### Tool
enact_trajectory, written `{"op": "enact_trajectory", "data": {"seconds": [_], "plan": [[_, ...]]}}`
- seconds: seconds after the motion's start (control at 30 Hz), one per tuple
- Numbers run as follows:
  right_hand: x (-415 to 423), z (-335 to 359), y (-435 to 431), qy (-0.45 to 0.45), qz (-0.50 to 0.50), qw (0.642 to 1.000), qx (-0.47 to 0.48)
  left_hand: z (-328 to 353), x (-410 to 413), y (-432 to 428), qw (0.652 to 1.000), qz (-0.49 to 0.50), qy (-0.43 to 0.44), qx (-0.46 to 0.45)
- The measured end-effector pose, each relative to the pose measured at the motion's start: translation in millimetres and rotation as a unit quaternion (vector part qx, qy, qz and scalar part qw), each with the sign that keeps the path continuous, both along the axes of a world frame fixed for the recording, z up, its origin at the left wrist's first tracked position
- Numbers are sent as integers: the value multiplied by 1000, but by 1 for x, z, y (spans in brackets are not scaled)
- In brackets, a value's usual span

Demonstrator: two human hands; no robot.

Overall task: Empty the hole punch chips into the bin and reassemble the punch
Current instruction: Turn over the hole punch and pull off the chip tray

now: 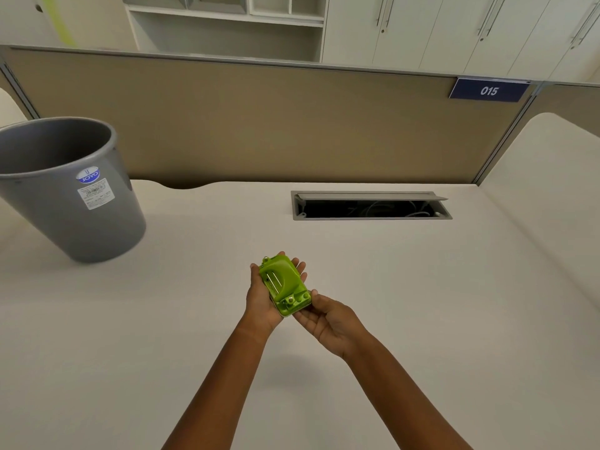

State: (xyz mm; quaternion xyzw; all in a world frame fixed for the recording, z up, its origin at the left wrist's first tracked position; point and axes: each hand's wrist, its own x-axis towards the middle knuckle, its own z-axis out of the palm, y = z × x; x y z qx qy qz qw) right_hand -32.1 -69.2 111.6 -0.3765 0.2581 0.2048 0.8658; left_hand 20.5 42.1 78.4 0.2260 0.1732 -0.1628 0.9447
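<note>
1. Small green punch (285, 285) held in the air above the table (422, 319), near the middle of the view, cradled in both hands.
2. Left hand (259, 300) cupped under and along the left side of the punch, grip closed on it, fingertips showing past the far end.
3. Right hand (328, 323) at the near end, grip closed on the punch's near corner, thumb on top.
4. Probably light, judging by the easy one-palm cradle; hard, stiff shell, most likely plastic with small metal studs; smooth and slightly glossy, so likely a bit slippery.
5. Best taken by the long sides of the body, with the other hand free to work the base; cannot tell whether the chip tray is on or off.
6. Loose chips likely to spill if the base opens away from the bin.
7. Grey bin (65, 190) standing on the table at far left, well apart from the punch, mouth open, white label on its side.
8. Pale, smooth, matte table; open cable hatch (370, 206) set into it beyond the hands.
9. Tan partition (259, 125) behind the table with a blue sign (488, 90) reading 015; white cupboards (454, 30) and shelves beyond.
</note>
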Motion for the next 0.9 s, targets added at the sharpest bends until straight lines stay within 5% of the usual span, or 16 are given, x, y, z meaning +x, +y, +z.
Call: {"op": "enact_trajectory", "data": {"seconds": [0.4, 0.9], "plan": [[-4, 4, 7, -25, -23, 999, 12, 7, 3, -1, 999, 28, 17, 19], [-9, -6, 19, -119, 13, 987, -109, 16, -4, -3, 998, 32, 31, 34]]}}
